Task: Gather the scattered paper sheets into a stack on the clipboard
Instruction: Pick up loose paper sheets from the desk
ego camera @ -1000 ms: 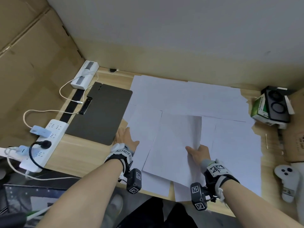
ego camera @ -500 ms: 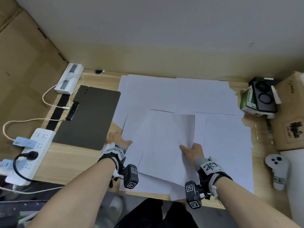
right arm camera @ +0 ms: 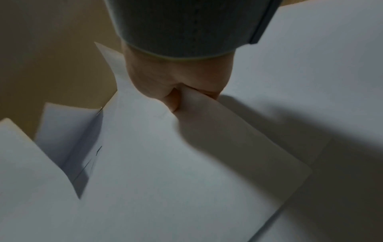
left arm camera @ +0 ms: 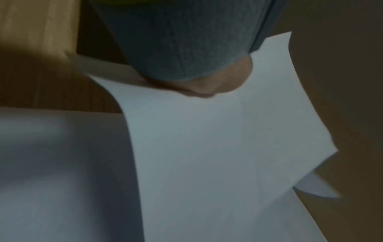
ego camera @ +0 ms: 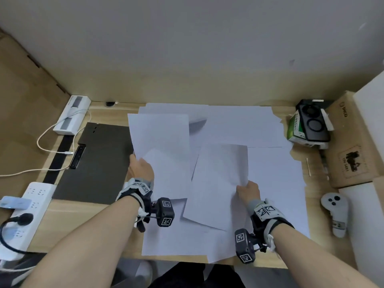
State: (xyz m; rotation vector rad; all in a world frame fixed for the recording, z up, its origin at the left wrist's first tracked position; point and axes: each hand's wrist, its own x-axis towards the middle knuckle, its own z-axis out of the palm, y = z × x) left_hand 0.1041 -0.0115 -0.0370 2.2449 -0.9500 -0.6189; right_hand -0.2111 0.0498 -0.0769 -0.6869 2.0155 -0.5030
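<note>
A dark clipboard (ego camera: 99,163) lies bare on the left of the wooden desk (ego camera: 83,223), its clip at its left edge. Several white paper sheets (ego camera: 239,125) are spread over the desk's middle and right. My left hand (ego camera: 141,167) holds one sheet (ego camera: 160,138) by its lower left edge, lifted beside the clipboard's right edge; the same sheet (left arm camera: 217,155) fills the left wrist view under the hand (left arm camera: 207,85). My right hand (ego camera: 247,191) pinches another sheet (ego camera: 220,183) at its right edge. In the right wrist view that hand (right arm camera: 182,81) pinches the curling sheet (right arm camera: 186,163).
A white power strip (ego camera: 31,202) with plugs and a white charger (ego camera: 71,115) with a cable lie left of the clipboard. At the right stand a green box (ego camera: 297,129), cardboard boxes (ego camera: 351,146) and a white controller (ego camera: 335,210). A wall rises behind the desk.
My left hand has taken a sheet and lifted it up off the pile, close to the clipboard. The right hand keeps its pinch on its sheet. The head view has shifted rightward.
</note>
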